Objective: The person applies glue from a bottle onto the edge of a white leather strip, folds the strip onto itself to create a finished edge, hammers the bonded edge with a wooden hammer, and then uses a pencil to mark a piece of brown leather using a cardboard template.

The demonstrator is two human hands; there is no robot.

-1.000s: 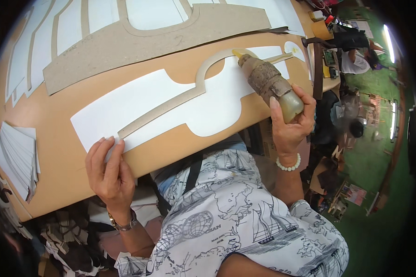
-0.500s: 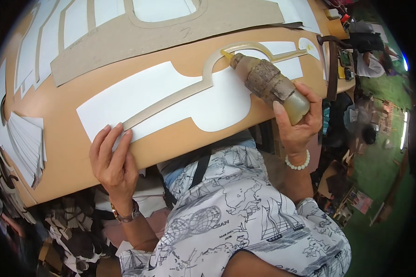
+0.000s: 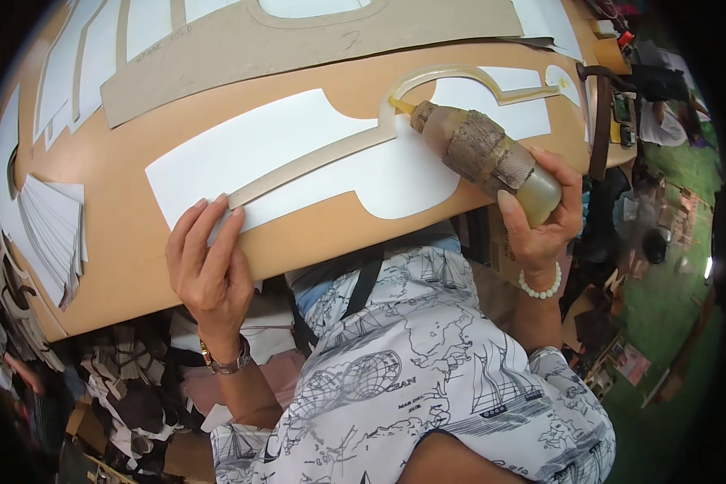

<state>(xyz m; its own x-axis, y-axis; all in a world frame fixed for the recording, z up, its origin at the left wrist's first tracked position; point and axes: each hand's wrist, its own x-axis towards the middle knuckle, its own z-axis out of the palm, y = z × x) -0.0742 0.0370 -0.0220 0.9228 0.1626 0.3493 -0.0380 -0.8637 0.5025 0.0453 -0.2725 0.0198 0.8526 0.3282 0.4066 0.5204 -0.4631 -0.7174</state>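
In my right hand is a squeeze glue bottle, translucent, its middle wrapped in rough brown material. It tilts so that its yellow nozzle meets the curved part of a narrow grey-brown cardboard strip. From the nozzle to its right end the strip looks glossy and wet; the left stretch looks dry and matte. My left hand rests outstretched fingertips on the strip's left end. Beneath the strip lie white cut paper pieces.
A large grey-brown cardboard pattern lies across the back of the tan table. Fanned white sheets sit at its left edge. A small white piece with yellow smears lies far right. Tools and boxes crowd the right edge.
The nozzle has moved leftward along the strip's curve, and the wet stretch is longer. My left hand stays at the strip's end. The whole view has shifted slightly.
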